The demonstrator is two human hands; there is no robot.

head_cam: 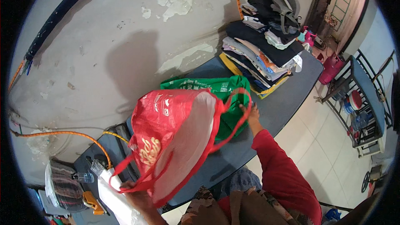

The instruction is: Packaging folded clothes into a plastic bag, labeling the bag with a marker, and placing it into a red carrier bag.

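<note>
A red reusable shopping bag [168, 125] with red handles and a pale lining is held tilted, its mouth towards me. My left hand [137, 195] grips one of its handles at the lower left. At the bag's other side, my right hand [251, 112] is by the second red handle and the edge of a green shopping bag [231, 115]; whether its fingers hold either one cannot be told. The green bag lies on the blue-grey padded surface [265, 118], partly hidden behind the red bag. Both bags bear printed writing.
A tall stack of folded clothes [259, 56] stands at the surface's far end. White plastic packaging [115, 193] and an orange tape dispenser [93, 203] are at lower left. The peeling wall [125, 37] borders the far side. A metal bench [365, 90] stands at right.
</note>
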